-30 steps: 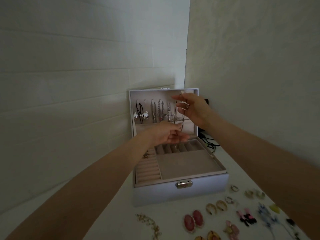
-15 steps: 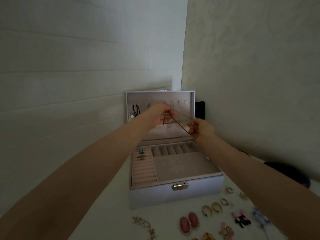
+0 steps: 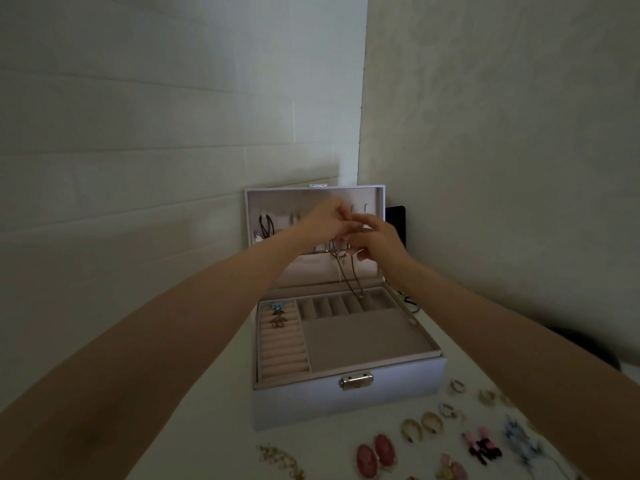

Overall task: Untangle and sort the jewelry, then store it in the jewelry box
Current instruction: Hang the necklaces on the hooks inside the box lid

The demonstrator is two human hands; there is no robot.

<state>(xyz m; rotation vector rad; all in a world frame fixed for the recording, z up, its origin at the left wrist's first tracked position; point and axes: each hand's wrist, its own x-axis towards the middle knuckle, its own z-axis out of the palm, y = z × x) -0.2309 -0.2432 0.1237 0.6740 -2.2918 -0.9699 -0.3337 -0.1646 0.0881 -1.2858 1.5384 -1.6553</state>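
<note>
On the white tabletop (image 3: 214,427), the pale grey jewelry box with a silver clasp (image 3: 304,403) stands open, its lid upright so the hooks inside can take hanging pieces. Our left hand (image 3: 323,223) and right hand (image 3: 379,242) meet against that lid, the right fingers pinching the thin dark cord necklace (image 3: 348,278), which dangles over the box's rear compartments, presumably for hooking. Blur hides the hook itself, and we cannot tell whether the left fingers grip.

white table (image 3: 214,427) bears jewelry box (image 3: 311,403), scattered earrings (image 3: 366,460).
</note>
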